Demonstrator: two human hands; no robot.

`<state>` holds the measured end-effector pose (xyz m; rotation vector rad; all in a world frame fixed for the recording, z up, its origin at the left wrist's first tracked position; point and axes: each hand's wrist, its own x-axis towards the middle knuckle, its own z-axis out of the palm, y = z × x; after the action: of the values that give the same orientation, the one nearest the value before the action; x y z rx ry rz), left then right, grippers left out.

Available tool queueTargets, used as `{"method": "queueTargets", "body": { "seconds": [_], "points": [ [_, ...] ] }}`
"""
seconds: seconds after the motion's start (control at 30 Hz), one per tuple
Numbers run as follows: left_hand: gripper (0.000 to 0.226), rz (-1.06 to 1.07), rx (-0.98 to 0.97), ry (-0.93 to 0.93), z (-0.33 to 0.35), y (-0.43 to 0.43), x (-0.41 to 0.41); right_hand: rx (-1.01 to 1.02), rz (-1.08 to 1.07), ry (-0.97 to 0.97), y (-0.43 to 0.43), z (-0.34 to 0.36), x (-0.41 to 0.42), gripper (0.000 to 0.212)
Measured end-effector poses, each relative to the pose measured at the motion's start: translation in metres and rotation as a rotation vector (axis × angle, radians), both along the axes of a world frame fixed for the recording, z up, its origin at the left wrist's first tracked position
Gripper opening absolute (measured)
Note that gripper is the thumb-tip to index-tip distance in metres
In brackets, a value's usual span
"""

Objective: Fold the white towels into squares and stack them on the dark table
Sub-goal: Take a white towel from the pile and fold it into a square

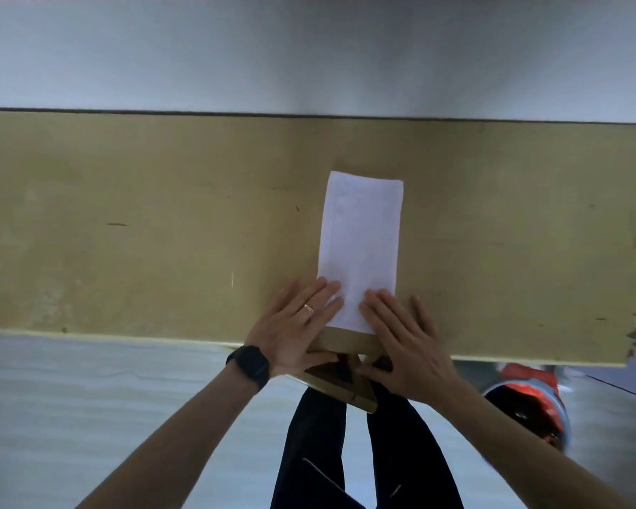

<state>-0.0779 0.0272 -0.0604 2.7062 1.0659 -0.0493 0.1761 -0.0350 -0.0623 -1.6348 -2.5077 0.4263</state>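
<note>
The worn tan wooden bench [125, 233] runs across the left, and on it the step in hand, as I judge it, is flattening the near end of the narrow white cloth towel [360, 233] before the crosswise fold that makes a square. To do it well, smooth the cloth outward from the middle, then take both near corners and carry them to the far corners so the hems meet squarely, since soft cloth slides and any skew will show in a stack. The left hand [294, 321], with a black watch [248, 365] at the wrist and a thin ring [309, 307] on one finger, lies flat with straight, spread fingers, the tips resting on the towel's near left corner and the palm on the bench. The towel itself, a long strip, lies flat right of centre, running away from the person, its near end just short of the front edge. The right hand [401, 343] is likewise flat and opened out, fingers on the near right corner; neither hand grips anything, and they sit apart with bare cloth between them. Far right, below the bench, a red and blue round object [529, 394] stands on the floor, too blurred to name
</note>
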Motion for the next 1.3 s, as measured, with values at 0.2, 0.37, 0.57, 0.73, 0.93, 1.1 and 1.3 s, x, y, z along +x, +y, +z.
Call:
{"method": "queueTargets", "body": {
  "seconds": [0.2, 0.37, 0.57, 0.73, 0.93, 1.1, 1.3],
  "points": [
    [0.042, -0.034, 0.154, -0.146, 0.003, -0.032, 0.005, 0.172, -0.041, 0.066, -0.033, -0.01, -0.002, 0.063],
    [0.037, 0.075, 0.038, -0.278, 0.011, -0.04, 0.002, 0.151, -0.023, 0.206, -0.03, 0.003, 0.008, 0.045],
    [0.015, 0.699, -0.58, -0.442, 0.061, -0.012, 0.022, -0.173, -0.375, 0.512, 0.006, 0.046, 0.002, 0.023],
    [0.017, 0.997, -0.773, -0.621, 0.066, 0.05, 0.039, -0.434, -0.92, 0.859, 0.076, 0.061, -0.017, 0.022],
    [0.023, 1.224, -0.794, -0.629, 0.043, 0.086, 0.061, -0.386, -1.106, 0.799, 0.131, 0.042, -0.035, 0.02],
    [0.023, 1.268, -0.702, -0.601, 0.04, 0.09, 0.073, -0.381, -1.142, 0.619, 0.143, 0.032, -0.038, 0.021],
    [0.023, 1.28, -0.652, -0.57, 0.035, 0.097, 0.075, -0.355, -1.11, 0.514, 0.151, 0.029, -0.037, 0.018]
  ]
}}
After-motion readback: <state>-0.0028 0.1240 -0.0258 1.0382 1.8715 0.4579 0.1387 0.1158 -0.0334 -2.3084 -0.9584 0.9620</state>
